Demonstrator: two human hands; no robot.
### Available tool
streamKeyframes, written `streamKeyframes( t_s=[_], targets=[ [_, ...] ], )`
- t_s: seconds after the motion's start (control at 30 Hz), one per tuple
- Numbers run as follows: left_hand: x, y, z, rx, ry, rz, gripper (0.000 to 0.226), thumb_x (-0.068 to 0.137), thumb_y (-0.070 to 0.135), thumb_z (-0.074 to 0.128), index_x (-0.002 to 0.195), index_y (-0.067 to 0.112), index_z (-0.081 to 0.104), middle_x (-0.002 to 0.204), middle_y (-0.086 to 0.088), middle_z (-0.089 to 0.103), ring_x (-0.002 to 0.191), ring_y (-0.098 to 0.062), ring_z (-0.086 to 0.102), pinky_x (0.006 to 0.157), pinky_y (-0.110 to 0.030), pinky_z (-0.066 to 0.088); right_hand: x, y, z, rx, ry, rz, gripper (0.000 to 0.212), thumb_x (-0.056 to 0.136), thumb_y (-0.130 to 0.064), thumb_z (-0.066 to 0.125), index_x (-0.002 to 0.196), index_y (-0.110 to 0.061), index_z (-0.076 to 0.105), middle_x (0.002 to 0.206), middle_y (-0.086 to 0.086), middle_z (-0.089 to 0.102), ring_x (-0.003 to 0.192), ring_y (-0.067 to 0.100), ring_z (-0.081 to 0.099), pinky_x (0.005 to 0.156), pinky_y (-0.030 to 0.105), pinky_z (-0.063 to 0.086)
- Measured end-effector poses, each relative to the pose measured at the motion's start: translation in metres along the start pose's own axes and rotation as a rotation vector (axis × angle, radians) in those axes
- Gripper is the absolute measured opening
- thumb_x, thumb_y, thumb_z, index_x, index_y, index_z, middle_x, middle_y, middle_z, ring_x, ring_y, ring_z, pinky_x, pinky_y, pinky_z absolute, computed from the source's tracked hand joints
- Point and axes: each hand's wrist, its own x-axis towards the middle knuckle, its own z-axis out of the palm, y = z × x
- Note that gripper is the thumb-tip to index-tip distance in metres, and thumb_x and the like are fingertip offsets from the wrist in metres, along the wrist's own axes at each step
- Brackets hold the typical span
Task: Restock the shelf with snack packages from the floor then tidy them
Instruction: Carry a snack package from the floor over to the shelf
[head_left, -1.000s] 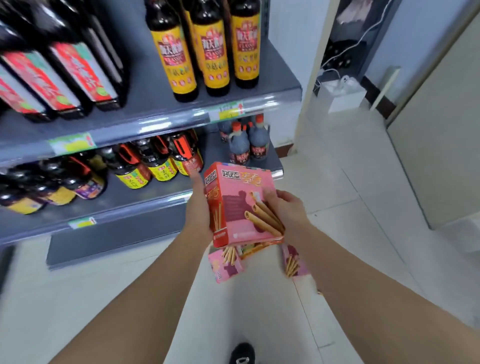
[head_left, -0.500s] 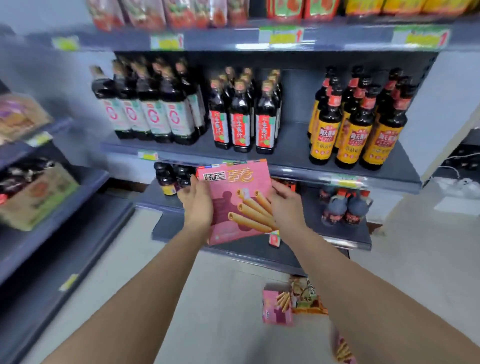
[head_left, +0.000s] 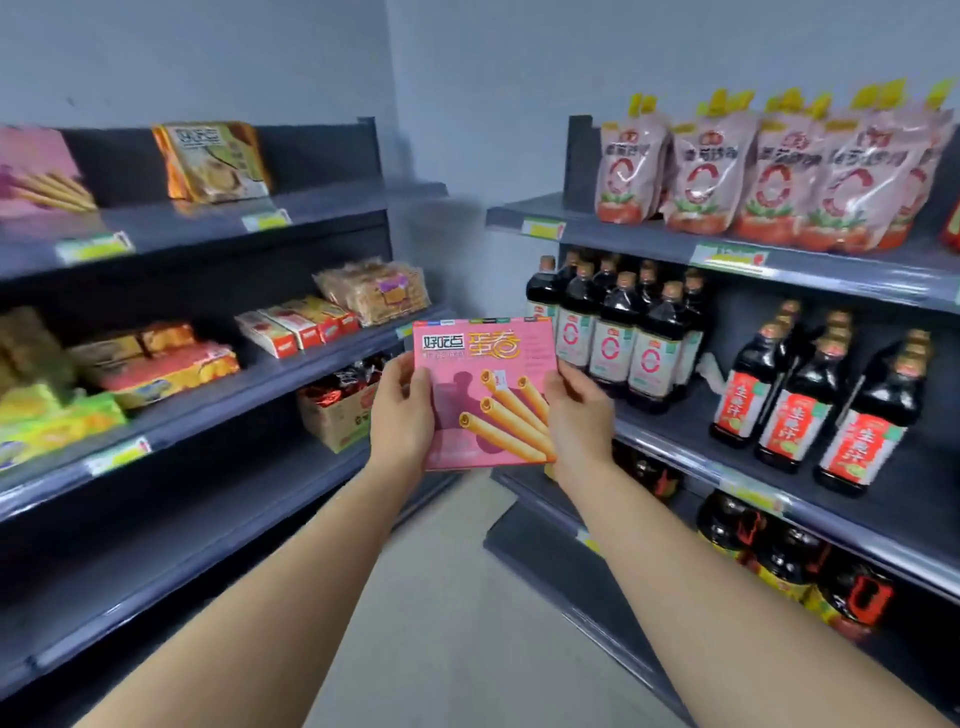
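Observation:
I hold a pink snack box (head_left: 485, 395) printed with wafer rolls upright in front of me, between two shelf units. My left hand (head_left: 402, 413) grips its left edge and my right hand (head_left: 579, 415) grips its right edge. A matching pink box (head_left: 36, 176) stands at the far left of the top shelf (head_left: 208, 221) of the left unit. The packages on the floor are out of view.
The left unit holds a yellow snack bag (head_left: 213, 161), biscuit boxes (head_left: 296, 327) and a carton (head_left: 337, 410). The right unit (head_left: 779, 270) holds pink pouches (head_left: 779, 166) and dark sauce bottles (head_left: 623, 332). A narrow floor aisle (head_left: 467, 597) runs between them.
My view rose from the floor and swung left, from the sauce shelves to the snack shelves. Both hands kept hold of the pink box and lifted it.

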Motion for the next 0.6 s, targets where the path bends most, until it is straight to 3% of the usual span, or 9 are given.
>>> streamKeyframes(
  t_s=[0.13,0.27,0.37,0.47,0.6],
  targets=[
    [0.050,0.005,-0.063,0.049,0.035,0.063,0.036,0.092,0.038,0.038,0.122,0.045,0.057,0.125,0.008,0.063,0.114,-0.016,0.061,0.099,-0.046,0.048,0.005,-0.010,0.082,0.029,-0.072,-0.001,0.029,0.096,-0.018,0.056,0.124,-0.016,0.064,0.119,-0.005,0.064,0.106,0.010,0.059,0.091,0.023,0.043],
    [0.102,-0.005,-0.116,0.176,0.111,0.120,0.046,0.083,0.054,0.031,0.123,0.052,0.055,0.119,0.000,0.063,0.110,-0.022,0.060,0.097,-0.048,0.049,0.006,-0.019,0.150,0.041,-0.142,-0.010,0.030,0.096,-0.020,0.056,0.125,-0.018,0.063,0.120,-0.005,0.064,0.108,0.012,0.059,0.087,0.023,0.045],
    [0.107,0.021,-0.147,0.176,0.173,0.128,0.033,0.097,0.039,0.034,0.120,0.042,0.058,0.114,0.006,0.065,0.104,-0.015,0.063,0.091,-0.040,0.052,0.006,-0.024,0.193,0.046,-0.183,-0.014,0.029,0.095,-0.021,0.058,0.123,-0.021,0.063,0.113,-0.008,0.061,0.102,0.009,0.057,0.082,0.022,0.044],
    [0.124,0.030,-0.172,0.152,0.256,0.134,0.031,0.103,0.021,0.037,0.119,0.037,0.058,0.093,0.021,0.062,0.085,0.000,0.060,0.074,-0.027,0.051,0.010,-0.026,0.234,0.037,-0.238,-0.051,0.022,0.093,-0.019,0.060,0.115,-0.021,0.064,0.106,-0.007,0.063,0.097,0.011,0.059,0.079,0.024,0.046],
    [0.157,0.029,-0.203,0.168,0.414,0.112,0.033,0.100,0.018,0.045,0.132,0.021,0.051,0.115,0.007,0.059,0.099,-0.009,0.055,0.081,-0.027,0.045,0.021,-0.025,0.290,0.030,-0.320,-0.073,0.011,0.091,-0.021,0.062,0.102,-0.021,0.064,0.103,-0.004,0.065,0.096,0.013,0.060,0.077,0.024,0.047]
  ],
)
